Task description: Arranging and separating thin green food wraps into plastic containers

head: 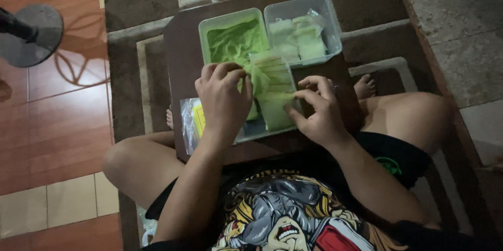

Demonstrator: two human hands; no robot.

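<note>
I sit cross-legged with a small dark brown table (181, 52) over my lap. My left hand (222, 101) and my right hand (317, 112) both pinch a small clear plastic packet of pale green stuff (272, 105), held over a row of similar filled packets (272, 70). Behind them stands a clear tub of loose green powder (233, 39). To its right a second clear tub (327, 18) holds several filled packets. Under my left hand lies a clear bag with a yellow item (191, 120).
The table stands on a brown patterned rug (133, 73). A fan's round dark base (31, 33) rests on the red wooden floor at the left. Grey stone tiles (456, 20) lie at the right. My bare knees flank the table.
</note>
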